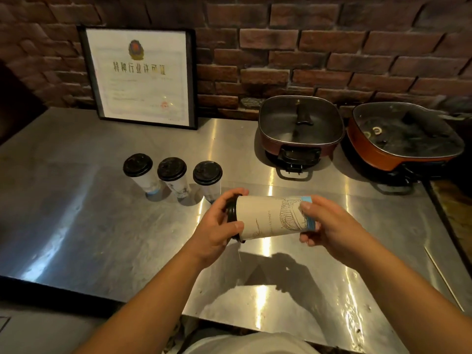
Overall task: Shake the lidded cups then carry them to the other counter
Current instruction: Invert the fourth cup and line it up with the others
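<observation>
Above the steel table [102,226], near its front edge, a white paper cup [270,217] with a black lid [232,212] lies on its side in mid-air, held between both hands. The left hand [217,226] wraps its fingers around the lidded end, thumb on the near side of the cup wall and fingertips curled over the far rim of the lid. The right hand [329,226] closes on the blue-banded base, which points to the right. A line drawing shows on the cup's side. Behind the held cup, three more lidded cups stand upright in a row on the table: the left cup [140,172], the middle cup [173,176] and the right cup [208,178], close together but apart. Further back, a framed certificate [139,75] leans against the brick wall [332,47]. To the right sit two electric pots with glass lids, a dark one [300,129] and an orange one [406,139], just beside each other.
</observation>
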